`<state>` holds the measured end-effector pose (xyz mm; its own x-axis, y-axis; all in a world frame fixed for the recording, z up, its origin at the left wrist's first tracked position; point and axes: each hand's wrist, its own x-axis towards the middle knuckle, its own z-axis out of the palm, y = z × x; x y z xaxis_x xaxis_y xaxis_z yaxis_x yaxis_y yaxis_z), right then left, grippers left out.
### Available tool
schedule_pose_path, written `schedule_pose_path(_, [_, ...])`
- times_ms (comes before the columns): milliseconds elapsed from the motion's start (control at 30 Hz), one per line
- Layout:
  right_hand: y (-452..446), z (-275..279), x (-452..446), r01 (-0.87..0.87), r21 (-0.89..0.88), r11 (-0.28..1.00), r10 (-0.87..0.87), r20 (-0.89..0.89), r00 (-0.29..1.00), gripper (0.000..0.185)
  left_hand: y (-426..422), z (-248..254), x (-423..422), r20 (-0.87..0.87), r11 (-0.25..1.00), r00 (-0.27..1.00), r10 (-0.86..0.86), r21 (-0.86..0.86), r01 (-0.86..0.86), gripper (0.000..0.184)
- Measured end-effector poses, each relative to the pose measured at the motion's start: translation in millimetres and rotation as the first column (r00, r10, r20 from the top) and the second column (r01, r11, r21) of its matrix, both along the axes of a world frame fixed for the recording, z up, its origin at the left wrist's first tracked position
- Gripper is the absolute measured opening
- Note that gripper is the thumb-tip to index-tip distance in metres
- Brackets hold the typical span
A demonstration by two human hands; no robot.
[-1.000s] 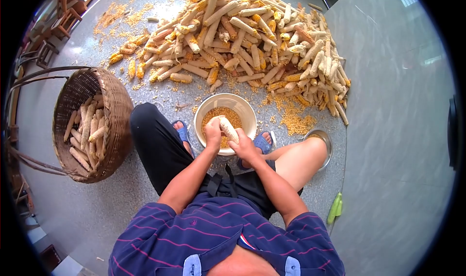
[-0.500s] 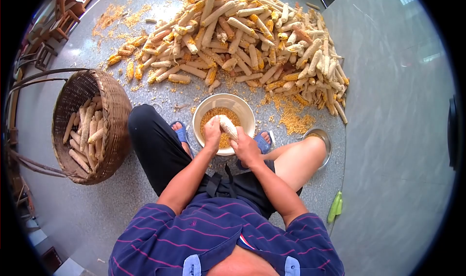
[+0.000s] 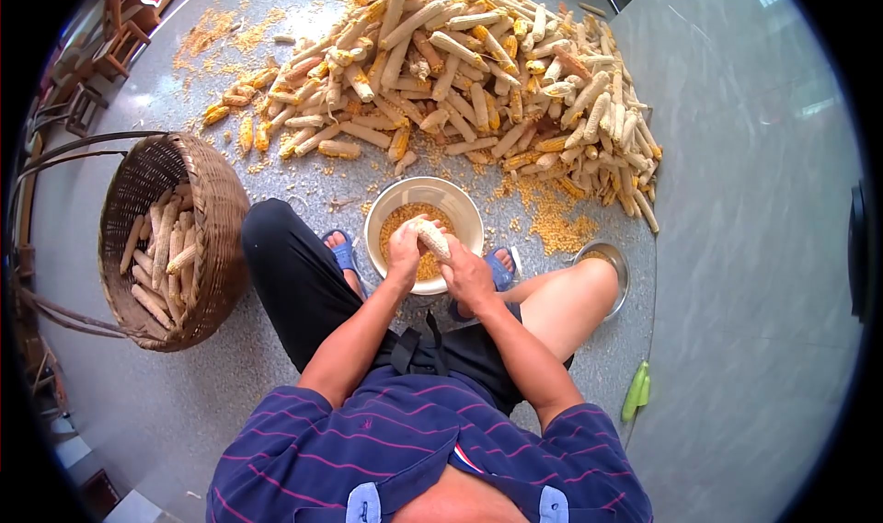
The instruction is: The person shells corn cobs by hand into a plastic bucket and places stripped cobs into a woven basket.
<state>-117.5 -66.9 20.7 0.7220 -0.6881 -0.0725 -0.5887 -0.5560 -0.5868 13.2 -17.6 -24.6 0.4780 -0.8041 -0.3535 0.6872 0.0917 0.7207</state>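
While both hands meet just above centre frame, a single pale corn cob (image 3: pixel 433 241) lies between them, slanting down to the right over one cream basin (image 3: pixel 472 221). The left hand (image 3: pixel 403 251) has its grip curled snugly round the cob's upper-left end; the right hand (image 3: pixel 468 276) has its grip closed on the lower-right end, fingers nearly together on it.

As for markings, one small pink emblem (image 3: pixel 366 423) sits on the dark striped shirt (image 3: pixel 368 454) at lower centre, too small to read. Two light-blue tabs (image 3: pixel 364 503) show at the bottom edge.

Yellow kernels (image 3: pixel 403 216) cover the bottom of the basin, their number past counting. One large heap of cobs (image 3: pixel 460 72) fills the upper centre, too tangled to count; most are pale, some carry yellow kernels. Loose kernels (image 3: pixel 558 230) lie scattered on the floor (image 3: pixel 754 247) along its lower edge and to its upper left.

At left stands one woven basket (image 3: pixel 221 247), tilted toward the camera, with two dark handles and perhaps a dozen or more overlapping bare cobs (image 3: pixel 166 247) inside. Two blue slippers (image 3: pixel 341 250) flank the basin. One metal bowl (image 3: pixel 624 279) is right of centre, partly behind a knee (image 3: pixel 598 288). Two long green pieces (image 3: pixel 635 392) lie together at lower right.
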Motion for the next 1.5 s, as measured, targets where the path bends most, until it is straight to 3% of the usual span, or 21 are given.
schedule_pose_path(367, [2.0,5.1,2.4,-0.026,-0.277,0.961,0.014,-0.045,0.999,0.058,-1.8,-0.9,-2.1,-0.124,0.997,0.990,0.073,0.001,-0.073,0.032])
schedule_pose_path(467, [4.5,2.3,1.9,0.015,-0.198,0.980,-0.024,-0.042,0.999,0.052,-1.3,-2.6,-2.2,-0.122,0.998,0.991,0.063,0.014,-0.062,0.031])
schedule_pose_path(533, [0.4,-20.1,0.0,-0.001,0.073,0.997,-0.011,0.168,0.986,0.038,-1.8,-10.1,-2.0,-0.095,0.999,0.995,0.042,0.026,-0.040,0.032])
schedule_pose_path(567, [-3.0,-24.4,-1.0,-0.001,0.072,0.997,-0.011,0.168,0.986,0.038,-0.5,-15.5,0.6,-0.152,1.000,0.988,0.000,-0.024,-0.003,0.034])
schedule_pose_path(600, [-8.3,-18.9,2.2,0.000,0.448,0.894,-0.088,0.176,0.980,0.033,0.1,-8.9,2.7,-0.206,0.997,0.978,-0.044,-0.074,0.030,0.035])
schedule_pose_path(633, [-12.8,-13.2,4.7,-0.011,0.757,0.654,-0.162,0.154,0.975,0.031,0.6,-2.2,2.4,-0.206,0.997,0.978,-0.044,-0.074,0.029,0.035])
schedule_pose_path(667, [-15.8,-6.8,4.6,-0.011,0.757,0.653,-0.161,0.153,0.975,0.031,1.2,4.6,1.5,-0.237,0.989,0.968,-0.078,-0.144,0.045,0.037])
schedule_pose_path(733, [-20.4,21.6,6.0,-0.110,0.988,0.106,-0.314,0.138,0.939,0.035,1.1,15.4,4.0,-0.266,0.975,0.957,-0.116,-0.214,0.058,0.040])
schedule_pose_path(767, [-25.7,21.2,1.3,-0.143,0.989,0.020,-0.274,0.143,0.951,0.038,2.0,16.2,7.8,-0.295,0.950,0.933,-0.205,-0.291,0.116,0.042])
schedule_pose_path(800, [-28.5,20.4,-2.9,-0.142,0.990,0.021,-0.275,0.142,0.951,0.038,2.6,15.3,9.8,-0.316,0.914,0.902,-0.294,-0.370,0.168,0.043])
schedule_pose_path(867, [-32.0,18.4,-6.9,-0.202,0.959,-0.197,-0.311,0.134,0.941,0.036,0.4,7.4,6.6,-0.229,0.939,0.939,-0.257,-0.288,0.187,0.043])
schedule_pose_path(933, [-27.8,14.9,-4.6,-0.128,0.982,-0.138,-0.313,0.079,0.946,0.033,-0.9,-0.5,3.9,-0.135,0.959,0.965,-0.225,-0.204,0.195,0.043])
schedule_pose_path(1000, [-23.0,10.7,-1.3,-0.049,0.996,-0.077,-0.315,0.022,0.949,0.031,-0.2,-9.5,1.2,0.089,0.995,0.993,-0.079,-0.059,0.084,0.038])
schedule_pose_path(1067, [-18.0,6.2,1.8,0.000,0.982,0.186,-0.302,0.057,0.952,0.028,-0.1,-19.8,1.7,0.163,0.999,0.986,-0.041,-0.010,0.044,0.037])
schedule_pose_path(1100, [-16.7,5.9,2.6,0.001,0.982,0.188,-0.300,0.057,0.952,0.028,-0.9,-18.4,2.4,0.240,0.999,0.971,-0.012,0.035,0.004,0.036])
schedule_pose_path(1233, [-14.5,8.3,3.2,0.024,0.956,0.291,-0.290,0.064,0.955,0.026,0.1,-16.7,3.3,0.265,0.998,0.964,0.025,0.057,-0.041,0.033])
schedule_pose_path(1300, [-14.2,6.7,2.9,0.030,0.935,0.353,-0.276,0.074,0.958,0.026,1.7,-19.0,7.1,0.290,0.989,0.956,-0.052,0.150,0.008,0.031])
schedule_pose_path(1400, [-16.7,-18.4,-0.4,0.017,0.908,0.419,-0.270,0.106,0.957,0.027,0.6,-17.2,4.3,0.253,0.983,0.967,-0.029,0.183,-0.018,0.028])
schedule_pose_path(1467, [-15.3,-47.3,-3.5,0.065,0.524,0.849,-0.140,0.105,0.985,0.031,-1.6,-31.2,5.5,0.234,0.983,0.972,-0.025,0.180,-0.018,0.026])
schedule_pose_path(1500, [-13.7,-45.5,-3.3,0.066,0.525,0.849,-0.141,0.106,0.984,0.031,-0.8,-31.9,6.6,0.214,0.983,0.977,-0.017,0.182,-0.022,0.024])
